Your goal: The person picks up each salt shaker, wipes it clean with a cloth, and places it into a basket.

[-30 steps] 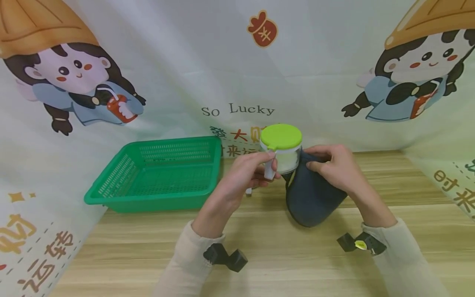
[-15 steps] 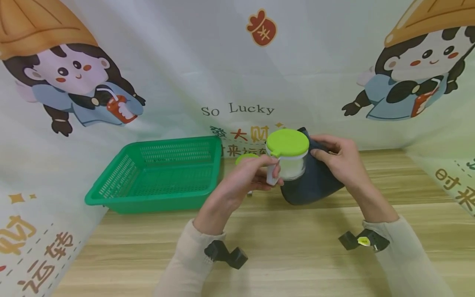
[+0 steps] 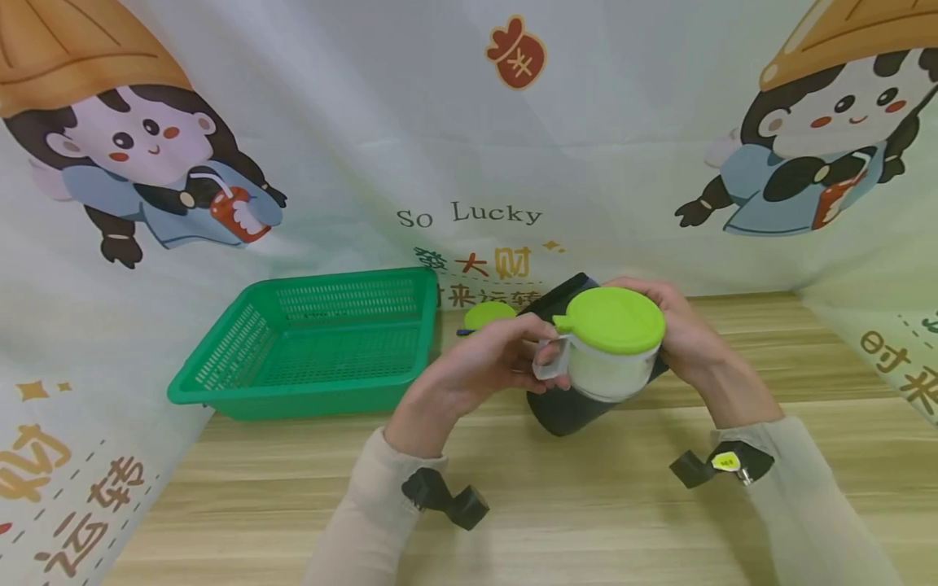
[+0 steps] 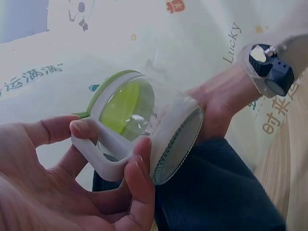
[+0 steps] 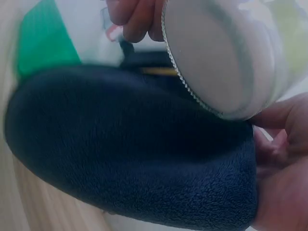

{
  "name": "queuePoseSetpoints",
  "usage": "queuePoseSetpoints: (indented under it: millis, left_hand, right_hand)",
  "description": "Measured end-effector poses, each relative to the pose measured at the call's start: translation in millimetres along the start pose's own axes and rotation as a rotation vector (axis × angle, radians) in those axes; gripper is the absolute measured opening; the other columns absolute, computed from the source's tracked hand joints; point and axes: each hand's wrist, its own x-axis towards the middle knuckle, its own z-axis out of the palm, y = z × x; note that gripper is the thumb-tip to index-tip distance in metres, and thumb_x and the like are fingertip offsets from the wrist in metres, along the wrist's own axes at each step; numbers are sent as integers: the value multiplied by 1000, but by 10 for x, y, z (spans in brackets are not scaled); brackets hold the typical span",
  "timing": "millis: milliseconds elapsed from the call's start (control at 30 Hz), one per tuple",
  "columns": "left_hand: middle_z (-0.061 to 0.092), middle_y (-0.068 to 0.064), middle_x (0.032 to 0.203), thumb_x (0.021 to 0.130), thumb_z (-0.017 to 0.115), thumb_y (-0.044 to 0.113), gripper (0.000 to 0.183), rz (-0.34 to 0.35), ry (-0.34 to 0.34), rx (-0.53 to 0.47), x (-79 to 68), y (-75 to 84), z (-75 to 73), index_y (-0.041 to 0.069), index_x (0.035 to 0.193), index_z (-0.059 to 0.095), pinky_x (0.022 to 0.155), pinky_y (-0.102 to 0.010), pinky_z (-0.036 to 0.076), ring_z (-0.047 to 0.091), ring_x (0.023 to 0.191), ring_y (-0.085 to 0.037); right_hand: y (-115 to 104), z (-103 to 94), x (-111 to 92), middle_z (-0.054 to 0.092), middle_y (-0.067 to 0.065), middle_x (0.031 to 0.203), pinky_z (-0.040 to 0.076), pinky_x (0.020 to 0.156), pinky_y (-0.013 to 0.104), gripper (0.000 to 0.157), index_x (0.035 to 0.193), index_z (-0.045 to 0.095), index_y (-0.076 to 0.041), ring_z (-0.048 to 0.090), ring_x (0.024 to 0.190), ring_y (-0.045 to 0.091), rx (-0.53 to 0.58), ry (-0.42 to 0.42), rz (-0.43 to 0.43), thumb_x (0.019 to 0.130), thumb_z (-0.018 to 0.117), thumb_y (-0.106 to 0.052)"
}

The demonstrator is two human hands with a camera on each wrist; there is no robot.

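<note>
Wood-grain tabletop (image 3: 586, 513), printed backdrop (image 3: 396, 98); left hand (image 3: 487, 358) grips jar handle (image 4: 111, 169), right hand (image 3: 689, 338) grips navy cloth (image 5: 130, 144).

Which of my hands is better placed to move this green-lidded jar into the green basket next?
Your left hand, probably: it grips the handle of the jar and is nearer the green basket. Your right hand holds the dark cloth, farther away.
</note>
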Motion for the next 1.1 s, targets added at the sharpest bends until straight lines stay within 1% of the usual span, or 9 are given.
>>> queuePoseSetpoints:
  millis: [100, 233, 333, 433, 600, 700, 900, 1000, 1100]
  left_hand:
    - [61, -4, 78, 97, 50, 26, 30, 7, -2, -27, 1, 0, -22, 11, 72, 47, 78, -32, 49, 68, 86, -21]
    - [54, -4, 77, 96, 50, 26, 29, 14, 32, -56, -17, 5, -86, 10, 73, 45, 77, -33, 49, 68, 87, -23]
    - [50, -2, 76, 96, 51, 26, 28, 17, 63, -72, -30, 3, -122, 11, 73, 46, 76, -33, 49, 70, 87, -24]
    - [51, -2, 76, 97, 52, 24, 27, 17, 75, -85, -28, -6, -131, 11, 74, 48, 75, -32, 49, 71, 86, -24]
    - [43, -2, 71, 95, 49, 20, 22, 18, 30, -105, -4, -31, -118, 11, 76, 42, 76, -35, 49, 70, 84, -25]
    - [38, -2, 71, 94, 48, 19, 22, 18, 4, -113, -5, -31, -116, 12, 77, 38, 76, -35, 48, 68, 84, -25]
    - [43, -2, 73, 94, 48, 21, 23, 26, 9, -105, -7, -28, -130, 10, 75, 41, 76, -35, 50, 70, 86, -27]
    - [46, -3, 73, 94, 48, 21, 27, 22, -12, -87, 18, -52, -117, 7, 72, 40, 76, -36, 51, 70, 85, -27]
    - [47, -2, 72, 93, 47, 21, 28, 11, -47, -80, 46, -96, -86, 7, 70, 38, 75, -36, 51, 70, 84, -26]
  right_hand:
    - [-2, -52, -9, 73, -9, 111, 54, 92, 25, 33, 114, 76, -23, 62, 110, 9, 50, -13, 2, 103, 54, -1]
    - [-43, -173, -52, 78, -9, 109, 56, 89, 22, 44, 116, 76, -22, 71, 102, 7, 86, -28, -25, 98, 53, 12]
    - [-83, -228, -82, 79, -7, 110, 56, 87, 22, 43, 118, 75, -21, 74, 99, 9, 71, -41, -36, 98, 55, 11]
    - [-101, -202, -77, 79, -8, 112, 56, 89, 22, 39, 120, 75, -21, 72, 103, 8, 45, -32, -22, 99, 57, 7]
    - [-95, -95, -37, 75, -10, 111, 52, 95, 23, 44, 118, 74, -24, 64, 112, 9, -26, -34, 25, 100, 51, 8]
    - [-98, -96, -26, 75, -10, 112, 53, 96, 24, 48, 117, 74, -23, 63, 113, 9, -32, -64, 12, 98, 48, 12]
    - [-107, -233, -72, 80, -6, 106, 55, 90, 22, 42, 120, 74, -21, 73, 100, 9, 22, -92, -58, 102, 51, 8]
    - [-69, -231, -76, 78, -7, 108, 54, 92, 24, 41, 120, 74, -21, 71, 104, 9, 7, -114, -31, 101, 51, 7]
    - [20, -154, -42, 76, -7, 109, 55, 91, 28, 36, 117, 74, -21, 68, 105, 10, 4, -160, 15, 103, 51, 2]
